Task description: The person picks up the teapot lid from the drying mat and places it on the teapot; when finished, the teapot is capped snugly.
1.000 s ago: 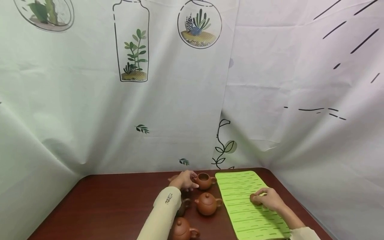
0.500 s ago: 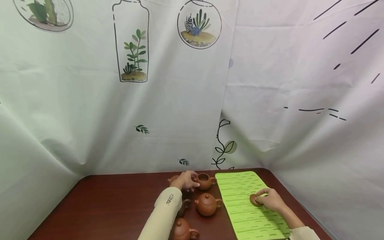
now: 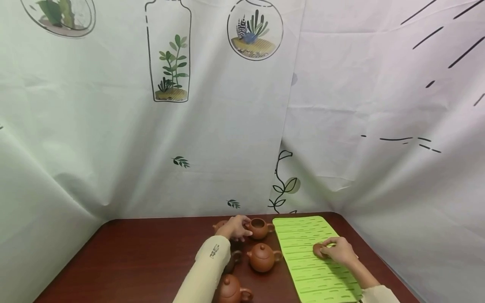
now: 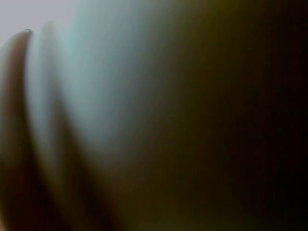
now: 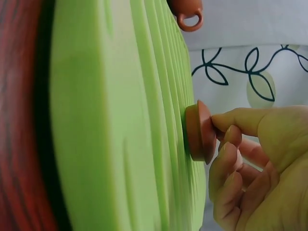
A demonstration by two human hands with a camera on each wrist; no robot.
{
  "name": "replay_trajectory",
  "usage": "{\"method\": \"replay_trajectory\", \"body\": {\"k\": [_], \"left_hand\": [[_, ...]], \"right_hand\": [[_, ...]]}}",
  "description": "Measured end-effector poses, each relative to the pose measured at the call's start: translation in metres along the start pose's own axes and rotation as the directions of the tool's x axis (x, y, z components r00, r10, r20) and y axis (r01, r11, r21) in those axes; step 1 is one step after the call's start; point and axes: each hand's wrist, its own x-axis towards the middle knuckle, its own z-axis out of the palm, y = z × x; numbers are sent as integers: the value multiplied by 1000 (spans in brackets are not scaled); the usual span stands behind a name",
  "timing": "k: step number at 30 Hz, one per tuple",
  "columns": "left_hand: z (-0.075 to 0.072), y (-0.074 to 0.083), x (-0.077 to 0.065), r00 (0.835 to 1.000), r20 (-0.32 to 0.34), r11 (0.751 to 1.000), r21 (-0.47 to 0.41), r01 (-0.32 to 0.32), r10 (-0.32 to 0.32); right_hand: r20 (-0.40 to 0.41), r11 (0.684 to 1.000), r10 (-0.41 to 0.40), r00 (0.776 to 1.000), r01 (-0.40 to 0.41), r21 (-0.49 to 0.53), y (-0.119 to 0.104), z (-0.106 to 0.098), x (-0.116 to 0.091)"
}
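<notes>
At the back of the table, my left hand (image 3: 238, 227) holds the spout side of a lidless clay teapot (image 3: 258, 229); its dark round opening faces up and its handle points right. The left wrist view is mostly blurred. My right hand (image 3: 339, 251) pinches the knob of a round clay lid (image 5: 200, 132) between thumb and fingertips. This lid (image 3: 319, 251) is low over the green ridged mat (image 3: 303, 273), its underside at or very near the surface. A lidded teapot (image 3: 262, 257) stands in front of the lidless one.
Another lidded teapot (image 3: 229, 289) is at the front. A darker pot (image 3: 232, 261) is partly hidden by the left sleeve, and one more pot (image 3: 219, 226) shows behind the left hand. A white printed curtain (image 3: 227, 126) hangs behind the reddish-brown table (image 3: 144, 256).
The right hand and the lid have shifted slightly left on the mat. The left hand stays at the lidless teapot. The head view has moved a little.
</notes>
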Motion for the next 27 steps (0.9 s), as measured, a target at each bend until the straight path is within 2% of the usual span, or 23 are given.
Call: {"method": "replay_trajectory", "body": {"k": [9, 18, 27], "left_hand": [[1, 0, -1, 1000, -9, 1000, 8, -18, 18], [4, -2, 3, 1000, -24, 1000, 23, -4, 4], [3, -2, 4, 1000, -2, 1000, 20, 8, -7]], "right_hand": [[-37, 995, -73, 997, 75, 68, -21, 19, 1], [-28, 984, -122, 992, 124, 129, -53, 38, 5], [1, 969, -193, 981, 191, 159, -81, 56, 13]]}}
